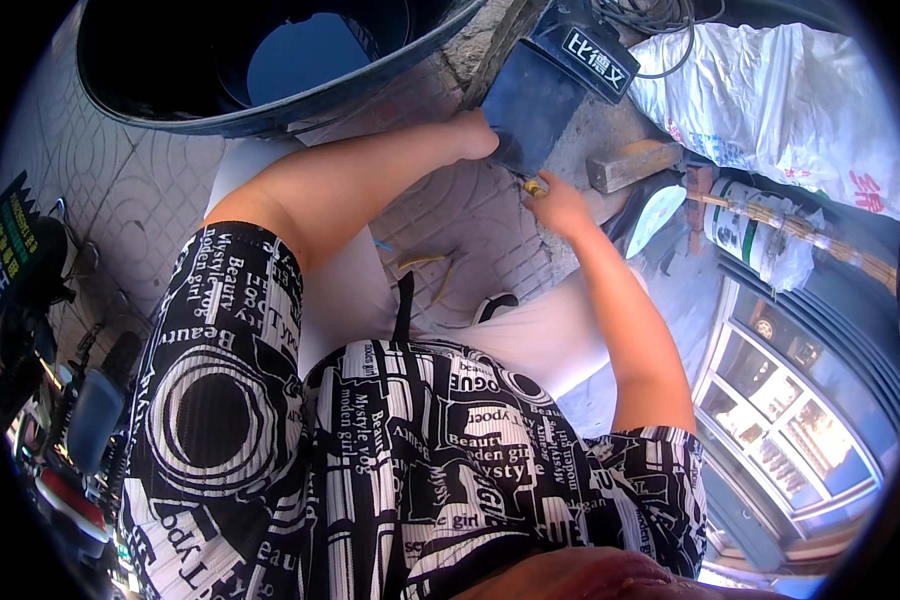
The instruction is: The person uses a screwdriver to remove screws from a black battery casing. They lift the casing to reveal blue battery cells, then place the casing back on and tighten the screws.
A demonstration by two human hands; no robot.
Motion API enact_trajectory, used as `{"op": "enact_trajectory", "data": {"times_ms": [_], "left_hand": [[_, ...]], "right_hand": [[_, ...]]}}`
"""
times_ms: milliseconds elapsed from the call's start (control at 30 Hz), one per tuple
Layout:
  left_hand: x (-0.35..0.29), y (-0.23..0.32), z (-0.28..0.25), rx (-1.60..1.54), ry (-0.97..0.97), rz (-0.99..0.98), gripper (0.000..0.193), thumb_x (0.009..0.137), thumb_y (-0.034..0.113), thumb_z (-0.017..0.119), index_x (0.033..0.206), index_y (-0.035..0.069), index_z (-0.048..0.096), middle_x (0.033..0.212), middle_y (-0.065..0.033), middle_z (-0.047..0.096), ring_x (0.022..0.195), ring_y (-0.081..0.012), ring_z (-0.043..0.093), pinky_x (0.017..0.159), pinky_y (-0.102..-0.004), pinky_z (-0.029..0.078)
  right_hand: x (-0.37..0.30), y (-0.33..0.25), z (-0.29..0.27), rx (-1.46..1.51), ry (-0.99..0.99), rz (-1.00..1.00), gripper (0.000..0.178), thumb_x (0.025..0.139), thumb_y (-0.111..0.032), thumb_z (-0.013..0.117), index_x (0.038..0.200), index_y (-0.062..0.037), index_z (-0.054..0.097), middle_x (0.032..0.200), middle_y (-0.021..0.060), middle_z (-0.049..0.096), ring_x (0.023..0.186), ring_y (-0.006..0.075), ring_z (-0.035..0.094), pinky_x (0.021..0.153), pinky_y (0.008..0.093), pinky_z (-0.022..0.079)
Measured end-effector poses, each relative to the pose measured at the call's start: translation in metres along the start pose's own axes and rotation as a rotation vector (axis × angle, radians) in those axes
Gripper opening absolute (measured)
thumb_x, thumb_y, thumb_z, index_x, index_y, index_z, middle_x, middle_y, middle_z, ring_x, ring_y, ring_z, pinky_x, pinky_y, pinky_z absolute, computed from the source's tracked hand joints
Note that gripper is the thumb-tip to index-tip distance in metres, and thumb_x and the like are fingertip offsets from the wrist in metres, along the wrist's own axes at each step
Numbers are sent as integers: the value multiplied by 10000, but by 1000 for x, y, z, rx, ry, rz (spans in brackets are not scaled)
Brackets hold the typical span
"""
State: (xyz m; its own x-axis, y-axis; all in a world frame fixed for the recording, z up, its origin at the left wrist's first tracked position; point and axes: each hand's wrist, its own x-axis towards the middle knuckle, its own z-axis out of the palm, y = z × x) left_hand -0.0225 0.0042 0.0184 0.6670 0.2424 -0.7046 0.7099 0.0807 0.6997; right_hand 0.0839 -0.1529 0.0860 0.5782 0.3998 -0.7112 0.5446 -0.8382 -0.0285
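Observation:
My right hand [560, 207] is closed around the yellow handle of a slim tool [535, 187], which looks like a screwdriver. Its tip points toward the lower edge of a dark blue panel [536, 105] and cannot be made out clearly. Against the left side of that panel rests my left hand [477, 136], bent at the wrist, its fingers mostly hidden. At the panel's upper end sits a dark casing with a black label plate [597, 62].
A large black tub [270, 125] stands at the upper left. To the right are a brick-like block [635, 165], a white woven sack [770, 100], a white bucket [740, 230] and a bundle of sticks [820, 240]. Yellow strips [425, 263] lie on the paving [470, 215].

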Motion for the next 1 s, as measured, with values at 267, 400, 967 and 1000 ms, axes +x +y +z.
{"op": "enact_trajectory", "data": {"times_ms": [267,400,967,1000], "left_hand": [[0,-2,3,-50,19,-3,695,824,132,482,1441,-52,221,1461,-250,310,1357,-346,313,1083,-355,299],[-2,2,1,-8,-20,11,705,823,130,482,1444,-55,205,1460,-252,309,1357,-345,315,1081,-351,302],[-1,1,2,-7,1,14,737,810,150,526,1438,-69,208,1443,-262,334,1340,-347,342,1065,-350,323],[-1,0,2,-12,14,14,735,810,151,528,1436,-72,214,1441,-263,337,1337,-347,346,1063,-350,326]], "right_hand": [[-2,6,19,-619,158,-205,303,849,-174,568,1124,-50,592,1006,144,653,929,263,658,693,383,539],[-5,17,26,-611,311,-296,274,841,-166,569,1084,-44,604,918,125,654,877,266,663,663,376,533],[-5,15,5,19,-24,-20,294,783,-105,601,1076,-95,586,906,114,648,818,244,648,680,340,529],[1,15,2,407,-152,140,245,792,-90,597,1036,-96,585,857,88,638,777,214,641,646,322,531]]}}
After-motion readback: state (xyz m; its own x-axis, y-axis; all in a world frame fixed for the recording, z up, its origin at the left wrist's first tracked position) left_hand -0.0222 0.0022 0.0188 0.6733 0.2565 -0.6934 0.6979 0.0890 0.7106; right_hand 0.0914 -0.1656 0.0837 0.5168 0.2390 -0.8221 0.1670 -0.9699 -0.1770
